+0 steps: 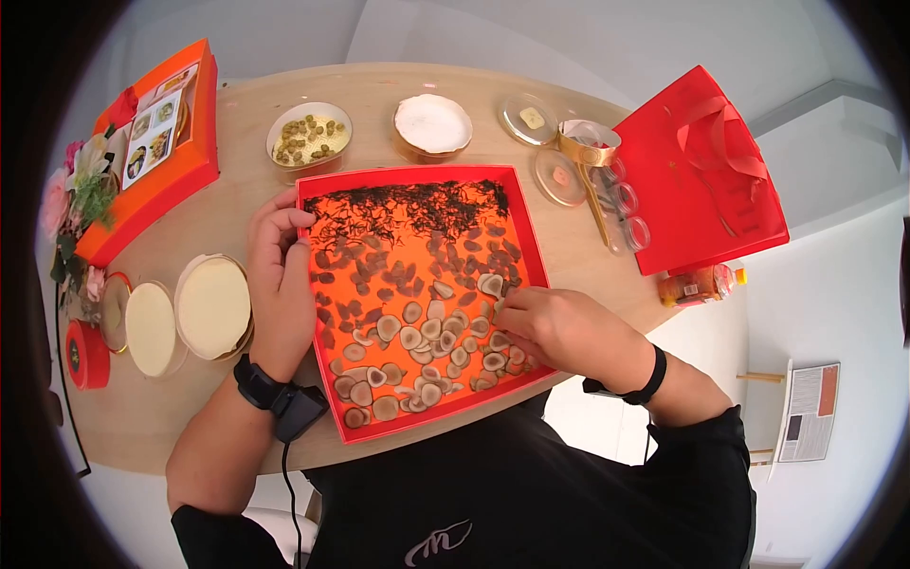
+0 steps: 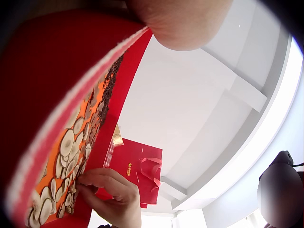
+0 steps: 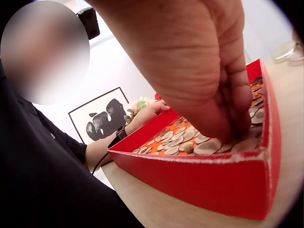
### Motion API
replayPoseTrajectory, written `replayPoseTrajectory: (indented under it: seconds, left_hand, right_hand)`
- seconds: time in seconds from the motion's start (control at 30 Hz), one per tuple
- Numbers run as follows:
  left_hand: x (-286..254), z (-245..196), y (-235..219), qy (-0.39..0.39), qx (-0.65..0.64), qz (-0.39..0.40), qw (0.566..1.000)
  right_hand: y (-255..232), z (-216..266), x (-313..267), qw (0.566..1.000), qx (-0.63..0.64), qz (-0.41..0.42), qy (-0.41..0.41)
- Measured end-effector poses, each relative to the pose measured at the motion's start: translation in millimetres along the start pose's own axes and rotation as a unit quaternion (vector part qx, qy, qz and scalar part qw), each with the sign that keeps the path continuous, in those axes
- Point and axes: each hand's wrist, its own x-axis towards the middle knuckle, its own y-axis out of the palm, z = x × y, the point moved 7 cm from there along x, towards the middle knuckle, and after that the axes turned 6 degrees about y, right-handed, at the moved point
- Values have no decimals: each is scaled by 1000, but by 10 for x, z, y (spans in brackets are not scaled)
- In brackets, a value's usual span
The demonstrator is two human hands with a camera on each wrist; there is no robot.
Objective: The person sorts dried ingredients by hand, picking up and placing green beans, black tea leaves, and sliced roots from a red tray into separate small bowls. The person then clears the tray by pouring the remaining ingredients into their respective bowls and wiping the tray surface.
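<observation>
A pale wooden table [image 1: 398,85] with a rounded edge is set in a bright room. White walls [image 1: 284,28] are seen behind it, and a white ceiling [image 2: 199,104] with stepped ledges overhead. A black-and-white framed picture [image 3: 100,118] is hung on one wall. Even daylight is spread throughout.

Red gift bag [image 1: 706,171] right; orange box [image 1: 156,156] left; bowls [image 1: 309,135] behind.

The right hand [image 1: 559,327] hides its own fingertips and whichever slices [image 1: 417,341] in the red tray [image 1: 334,313] they touch.
</observation>
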Motion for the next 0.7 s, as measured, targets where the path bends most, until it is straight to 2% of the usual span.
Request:
replayPoseTrajectory:
  seconds: [0.17,0.27,0.33,0.7]
  left_hand:
    - [-15,16,-11,-6,21,18,1000]
    - [-9,23,-9,-10,12,15,1000]
    - [-7,10,5,-10,12,17,1000]
    - [-5,-20,-4,13,53,10,998]
  right_hand:
    - [-14,6,8,1000,2,1,-2]
    - [-90,46,19,999,36,6,0]
    - [-111,155,-1,995,97,-5,-32]
    - [51,347,77,995,77,45,-47]
